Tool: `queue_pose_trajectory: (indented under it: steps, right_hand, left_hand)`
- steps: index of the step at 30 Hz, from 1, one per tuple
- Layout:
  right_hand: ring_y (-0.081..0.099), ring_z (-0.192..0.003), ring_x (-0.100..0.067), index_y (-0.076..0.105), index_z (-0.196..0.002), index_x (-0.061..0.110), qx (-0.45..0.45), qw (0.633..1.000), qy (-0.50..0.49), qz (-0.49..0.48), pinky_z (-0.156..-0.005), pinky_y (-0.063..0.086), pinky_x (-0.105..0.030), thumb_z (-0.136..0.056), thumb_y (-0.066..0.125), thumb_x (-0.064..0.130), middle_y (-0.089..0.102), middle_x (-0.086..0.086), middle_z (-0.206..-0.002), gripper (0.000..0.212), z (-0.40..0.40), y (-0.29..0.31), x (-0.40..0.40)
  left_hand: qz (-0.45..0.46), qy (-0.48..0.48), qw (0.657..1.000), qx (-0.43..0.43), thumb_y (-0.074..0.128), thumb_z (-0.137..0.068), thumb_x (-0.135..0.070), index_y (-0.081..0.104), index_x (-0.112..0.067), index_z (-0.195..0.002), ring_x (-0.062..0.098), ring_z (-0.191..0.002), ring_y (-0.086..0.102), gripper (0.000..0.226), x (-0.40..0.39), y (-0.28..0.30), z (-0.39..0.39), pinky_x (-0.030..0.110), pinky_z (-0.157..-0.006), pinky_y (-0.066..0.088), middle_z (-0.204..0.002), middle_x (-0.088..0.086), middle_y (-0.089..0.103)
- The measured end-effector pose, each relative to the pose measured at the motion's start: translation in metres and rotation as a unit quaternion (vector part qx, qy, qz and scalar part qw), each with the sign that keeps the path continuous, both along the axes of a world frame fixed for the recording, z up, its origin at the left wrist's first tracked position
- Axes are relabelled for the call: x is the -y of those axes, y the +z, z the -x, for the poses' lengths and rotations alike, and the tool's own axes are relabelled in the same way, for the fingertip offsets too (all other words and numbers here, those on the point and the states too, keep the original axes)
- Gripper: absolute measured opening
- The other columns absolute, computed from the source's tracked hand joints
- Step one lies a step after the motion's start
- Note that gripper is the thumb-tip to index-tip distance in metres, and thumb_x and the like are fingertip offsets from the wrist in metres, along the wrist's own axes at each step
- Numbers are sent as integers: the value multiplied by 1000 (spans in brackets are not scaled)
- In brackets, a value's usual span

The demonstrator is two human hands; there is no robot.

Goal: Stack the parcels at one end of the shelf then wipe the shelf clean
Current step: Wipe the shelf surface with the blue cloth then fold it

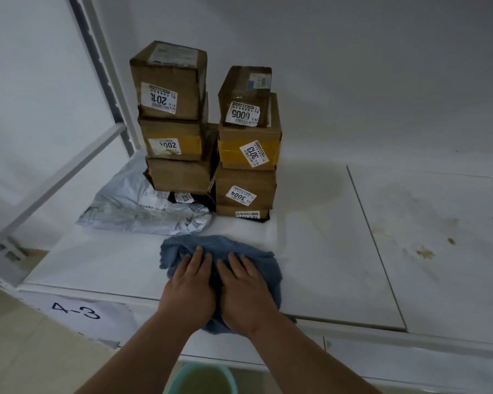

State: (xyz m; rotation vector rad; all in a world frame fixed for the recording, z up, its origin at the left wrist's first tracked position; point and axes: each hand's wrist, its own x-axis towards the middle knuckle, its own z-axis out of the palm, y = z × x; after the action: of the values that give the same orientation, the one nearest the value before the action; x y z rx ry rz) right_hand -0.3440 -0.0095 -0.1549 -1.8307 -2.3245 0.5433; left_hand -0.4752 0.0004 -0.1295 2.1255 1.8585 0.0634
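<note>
Shelf (353, 251) stained at right, flat hands (188, 291) (245, 291), grip wide, pressing cloth (239, 248), possibly damp

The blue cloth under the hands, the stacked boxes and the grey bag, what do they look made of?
Blue cloth: looks like soft terry fabric, fuzzy and bunched. Stacked boxes: brown corrugated cardboard, taped, matte. Grey bag: probably thin plastic mailer film, crinkled with a slight sheen.
</note>
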Motion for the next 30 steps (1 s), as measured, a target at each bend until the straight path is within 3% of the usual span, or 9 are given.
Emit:
queue_pose_trajectory:
  steps: [2,4,11,15,17,21,25,28,30]
  right_hand:
    - [-9,-151,-27,6,-157,20,19,1000,21,-13,-120,-10,-38,-95,38,47,-3,-7,-165,75,2,-1,2]
    - [-10,-151,-27,4,-157,20,32,998,29,-35,-115,-15,-37,-96,44,46,-5,-7,-165,78,-1,-1,5]
    - [-15,-150,-15,-6,-156,22,44,998,26,25,-120,-13,-40,-101,25,42,-12,4,-164,66,-33,7,15]
    - [-10,-151,-14,-1,-157,19,7,999,-6,49,-120,-11,-32,-83,-2,54,-6,2,-165,82,-76,4,27]
    - [0,-152,-15,11,-157,18,-19,999,-29,37,-123,-4,-32,-75,-4,56,7,0,-165,92,-99,4,32]
    - [42,-132,-23,54,-135,11,-18,999,-40,26,-117,23,-31,-96,39,35,52,-8,-140,48,-150,13,39]
    - [54,-112,-15,61,-122,21,-101,987,-125,-18,-101,44,-31,-88,24,47,60,0,-123,56,-192,21,50]
    - [55,-104,-24,65,-109,16,-70,988,-128,-43,-90,49,-37,-84,16,45,61,-8,-114,63,-203,20,52]
    - [58,-100,-28,64,-104,14,-44,990,-125,-51,-82,51,-37,-89,22,38,62,-10,-108,51,-207,24,50]
  left_hand:
    - [18,20,1000,-7,31,-100,-38,5,-24,-156,21,-150,-5,63,-5,0,0,35,-120,7,-163,-3,-8]
    - [31,11,999,-21,31,-99,-37,0,-26,-156,20,-150,-9,65,-6,-2,-1,35,-121,2,-162,-4,-11]
    - [63,-55,992,-91,27,-100,-39,-1,-27,-155,19,-150,-5,63,-7,5,-32,40,-120,7,-162,-6,-11]
    - [71,-120,985,-103,29,-100,-40,2,-23,-155,21,-150,1,64,-1,5,-79,40,-121,14,-163,-4,-5]
    - [59,-163,979,-107,35,-96,-41,11,-23,-155,25,-148,13,67,2,-2,-104,41,-119,21,-162,-1,8]
    - [23,-195,979,-49,44,-89,-39,47,-29,-131,15,-121,45,43,5,-12,-154,34,-106,38,-134,-6,49]
    - [4,-193,979,-63,44,-88,-41,53,-30,-122,16,-117,47,36,4,-21,-187,32,-102,39,-127,-5,52]
    - [5,-153,988,-31,53,-90,-21,57,-24,-120,20,-115,49,30,2,-13,-205,31,-97,43,-124,-2,53]
    - [88,-128,987,-40,52,-94,-22,60,-20,-118,18,-113,54,25,-5,5,-211,25,-91,43,-125,2,58]
